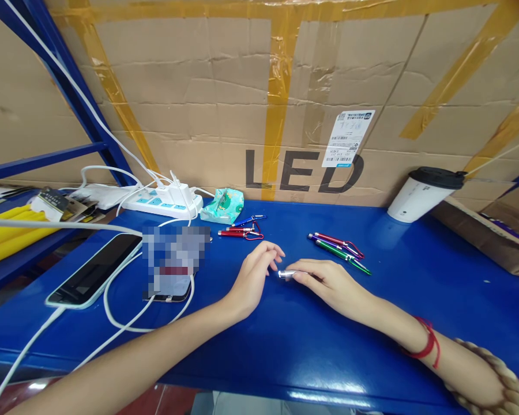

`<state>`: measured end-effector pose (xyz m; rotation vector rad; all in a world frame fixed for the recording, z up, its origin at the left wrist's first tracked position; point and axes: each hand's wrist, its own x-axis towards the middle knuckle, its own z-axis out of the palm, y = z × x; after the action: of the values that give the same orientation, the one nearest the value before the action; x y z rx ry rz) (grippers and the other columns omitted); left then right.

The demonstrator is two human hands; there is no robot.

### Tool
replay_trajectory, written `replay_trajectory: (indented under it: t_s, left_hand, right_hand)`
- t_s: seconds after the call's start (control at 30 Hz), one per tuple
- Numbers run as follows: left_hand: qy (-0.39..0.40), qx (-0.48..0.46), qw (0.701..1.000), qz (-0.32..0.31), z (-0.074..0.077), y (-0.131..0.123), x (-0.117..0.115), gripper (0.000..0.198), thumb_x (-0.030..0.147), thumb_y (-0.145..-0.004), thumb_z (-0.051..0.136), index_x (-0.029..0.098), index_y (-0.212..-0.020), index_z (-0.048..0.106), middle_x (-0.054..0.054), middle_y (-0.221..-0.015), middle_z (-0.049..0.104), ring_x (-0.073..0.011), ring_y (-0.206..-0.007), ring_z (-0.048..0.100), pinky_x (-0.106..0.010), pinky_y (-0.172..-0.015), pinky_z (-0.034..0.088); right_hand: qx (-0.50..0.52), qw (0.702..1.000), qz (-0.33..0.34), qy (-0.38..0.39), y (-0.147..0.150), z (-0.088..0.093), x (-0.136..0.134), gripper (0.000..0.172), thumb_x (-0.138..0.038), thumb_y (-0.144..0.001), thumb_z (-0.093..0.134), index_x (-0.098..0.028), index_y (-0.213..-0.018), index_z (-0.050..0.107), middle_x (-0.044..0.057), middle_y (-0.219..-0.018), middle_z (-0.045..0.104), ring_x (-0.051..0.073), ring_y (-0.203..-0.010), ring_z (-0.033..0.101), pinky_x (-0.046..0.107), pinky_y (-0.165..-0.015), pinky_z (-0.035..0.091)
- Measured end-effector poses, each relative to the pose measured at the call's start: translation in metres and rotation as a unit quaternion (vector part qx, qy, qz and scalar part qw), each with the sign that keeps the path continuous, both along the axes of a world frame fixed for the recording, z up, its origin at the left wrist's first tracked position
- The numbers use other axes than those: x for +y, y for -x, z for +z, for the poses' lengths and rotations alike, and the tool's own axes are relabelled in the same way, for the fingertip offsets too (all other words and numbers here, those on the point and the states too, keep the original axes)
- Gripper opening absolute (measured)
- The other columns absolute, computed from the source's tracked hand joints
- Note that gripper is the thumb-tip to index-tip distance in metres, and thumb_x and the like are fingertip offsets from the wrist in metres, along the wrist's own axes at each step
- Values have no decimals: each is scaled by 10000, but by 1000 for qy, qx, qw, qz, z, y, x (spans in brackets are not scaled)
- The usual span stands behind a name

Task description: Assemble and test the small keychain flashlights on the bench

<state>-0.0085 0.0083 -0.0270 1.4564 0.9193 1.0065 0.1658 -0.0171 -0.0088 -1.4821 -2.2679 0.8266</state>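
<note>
A large cardboard carton [177,104], printed "LED" and crossed by yellow-brown tape, stands behind the back edge of a blue shelf [372,346]. An open cardboard box [480,233] lies by the shelf's back right corner. Near the back left corner is a white power strip [155,203] with plugs and cables.

The person's two hands meet near the middle of the shelf, closer to the front edge than the clusters behind them. The left hand [251,282] has its fingers loosely curved and partly spread, with nothing visible in its grasp; the right hand [328,282] is closed in a pinch, thumb and fingers gripping a silver metal tube. A red cord bracelet [429,344] encircles the right wrist.

A white paper cup [415,199] with a black lid stands near the back edge, toward the right. A smartphone [97,271] lies near the left edge; beside it is a second phone [173,288], partly obscured by pixelation. A green tissue pack [222,206] rests against the back edge, left of centre.

Pen-shaped metal keychains form two clusters: red and blue ones [237,231] just before the tissue pack, and red, purple and green ones [335,249] right of centre. Smallest is the silver metal tube [286,275], its exposed end just beside the left fingertips; whether they touch cannot be told.
</note>
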Motion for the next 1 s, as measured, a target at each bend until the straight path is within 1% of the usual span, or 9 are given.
replay_trajectory:
  t_s: [0.13,0.3,0.5,0.57,0.63,0.77,0.9,1.0]
  left_hand:
    - [1,0,1000,-1,0,0,0,201,289,-814,369,172,-799,531,-11,-784,516,-133,-694,475,-236,-608,332]
    - [5,-1,1000,0,2,0,-1,195,290,-810,373,172,-791,528,-12,-780,518,-133,-693,474,-234,-608,331]
    - [11,-4,1000,5,3,-1,-1,192,287,-800,379,172,-782,532,-10,-769,517,-131,-686,478,-231,-600,330]
    - [12,-4,1000,7,3,-1,-1,191,286,-798,380,171,-782,531,-11,-768,518,-131,-688,478,-231,-603,330]
    - [13,-4,1000,8,3,-1,-1,188,285,-798,380,171,-784,528,-11,-770,520,-131,-689,475,-232,-608,330]
    - [10,-3,1000,9,4,-1,-1,183,280,-798,376,170,-784,521,-9,-770,516,-131,-692,468,-234,-614,326]
    - [8,-2,1000,9,4,-2,-1,182,276,-800,375,168,-781,520,-8,-764,509,-131,-690,470,-235,-612,325]
    - [7,-3,1000,8,3,-1,0,183,280,-807,376,170,-783,521,-8,-766,513,-132,-688,473,-236,-612,327]
  right_hand:
    - [2,1000,-4,10,-1,-1,2,524,-589,-838,279,-232,-1015,621,-20,-986,612,8,-867,561,91,-774,386]
    - [-5,1000,-9,18,-1,-1,2,518,-605,-822,304,-240,-997,626,-29,-966,613,5,-849,554,89,-779,382]
    - [16,1000,-3,-13,-1,0,0,593,-567,-858,225,-160,-944,647,21,-943,621,15,-827,558,97,-767,399]
    - [11,1000,-8,-15,-1,-1,-1,583,-556,-865,216,-173,-965,644,19,-977,616,18,-858,560,100,-784,397]
    - [6,1000,-16,-11,-1,-2,-1,533,-549,-866,236,-220,-1006,631,-8,-1028,603,11,-898,558,94,-788,385]
    - [0,1000,-22,-4,1,-1,-2,460,-572,-844,298,-285,-1024,610,-58,-1058,587,-10,-890,551,79,-743,358]
    - [-1,1000,-16,3,1,0,-2,455,-577,-841,301,-285,-1018,602,-60,-1047,588,-13,-886,544,77,-741,350]
    - [-4,1000,-20,-3,0,0,-1,463,-580,-833,319,-264,-1026,596,-40,-1013,592,-14,-819,528,79,-693,338]
